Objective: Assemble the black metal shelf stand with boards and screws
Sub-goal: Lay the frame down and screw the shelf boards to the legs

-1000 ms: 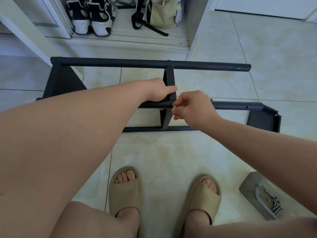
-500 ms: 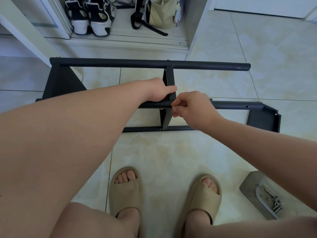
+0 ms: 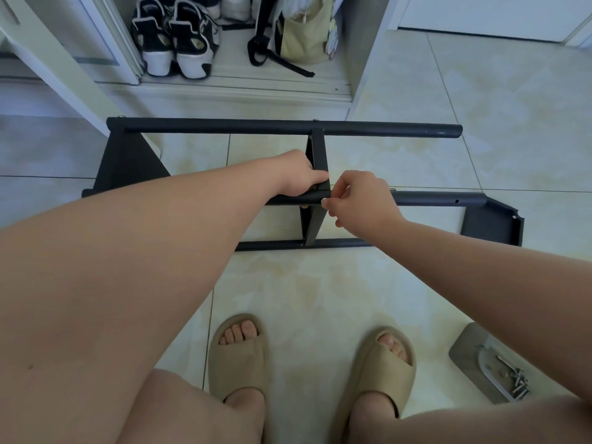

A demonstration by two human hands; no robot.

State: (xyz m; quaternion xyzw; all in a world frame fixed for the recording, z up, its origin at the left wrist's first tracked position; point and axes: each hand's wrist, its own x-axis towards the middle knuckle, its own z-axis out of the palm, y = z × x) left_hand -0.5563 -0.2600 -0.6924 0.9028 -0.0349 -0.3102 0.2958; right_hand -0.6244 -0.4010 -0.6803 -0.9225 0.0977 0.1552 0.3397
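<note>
Lying on the tiled floor [image 3: 320, 283], the black shelf stand [image 3: 256, 127] spans the middle of the frame. Its long tubes run left to right, and the far tube's free end points toward the right edge. My left hand [image 3: 298, 177] curls round the near tube [image 3: 439, 199] where the centre plate [image 3: 317, 152] crosses it. My right hand [image 3: 362, 200], just beside it, has thumb and forefinger pinched together at that joint; what they pinch I cannot tell. Loose screws [image 3: 517, 384] rest on a grey board [image 3: 464, 347] at lower right.
</note>
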